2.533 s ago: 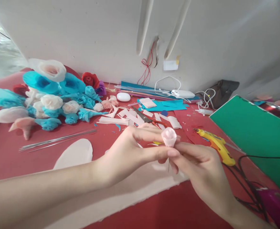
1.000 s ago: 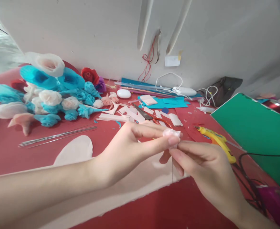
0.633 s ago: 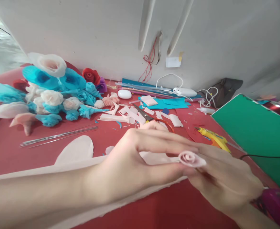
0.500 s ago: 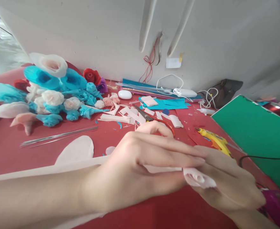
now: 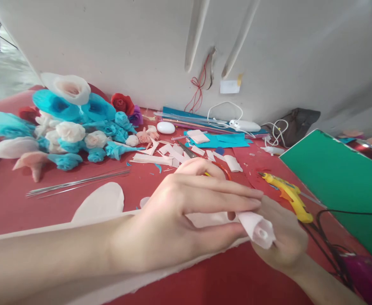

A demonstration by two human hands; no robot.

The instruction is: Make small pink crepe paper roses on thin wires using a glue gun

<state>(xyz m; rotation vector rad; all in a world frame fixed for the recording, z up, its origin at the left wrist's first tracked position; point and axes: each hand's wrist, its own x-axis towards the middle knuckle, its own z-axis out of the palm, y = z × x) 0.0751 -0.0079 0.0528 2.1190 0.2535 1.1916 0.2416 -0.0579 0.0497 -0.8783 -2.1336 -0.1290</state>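
Observation:
A pale pink crepe paper rosebud (image 5: 259,231), rolled into a cone with a spiral centre, lies between my two hands above the table. My left hand (image 5: 186,216) pinches its narrow end between thumb and straight fingers. Against the bud's far side rests my right hand (image 5: 285,233), gripping its outer edge; most of its fingers are hidden behind the left hand and the bud. Under my left forearm stretches a long pale paper sheet (image 5: 160,281). A rounded pale petal piece (image 5: 101,201) lies just beyond that forearm. Scissors (image 5: 187,150) with orange handles are partly covered by my left hand.
Finished paper flowers (image 5: 71,131) in blue, white, pink and red are heaped at left, near thin metal wires (image 5: 78,183). Paper scraps (image 5: 173,154) lie in the middle. At right are a yellow glue gun (image 5: 289,195), dark cables and a green board (image 5: 341,186).
The rosebud has turned so its open spiral end faces me more, and it sits slightly further left. My right hand has drawn left and rotated around it, uncovering more of the glue gun.

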